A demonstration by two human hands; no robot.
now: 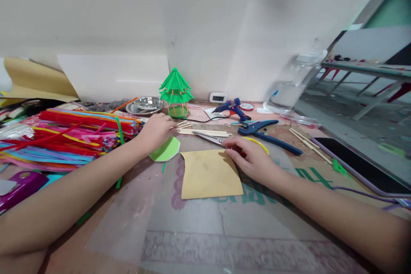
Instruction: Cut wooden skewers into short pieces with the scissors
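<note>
My left hand is closed with fingers bent down at the edge of a light green octagonal piece. Its fingertips meet the ends of short thin wooden sticks; what they pinch is hidden. Curled over a pair of scissors is my right hand, its fingers around the metal near the pivot, with the yellow handle showing behind. A tan rectangular sheet lies flat between the hands, its upper right corner under my right hand. Longer wooden sticks lie beyond the scissors.
Behind stand a green tiered-roof model, a metal dish, a small timer and a blue glue gun. Blue pliers, a phone and a clear bottle are right. Pipe cleaners pile left.
</note>
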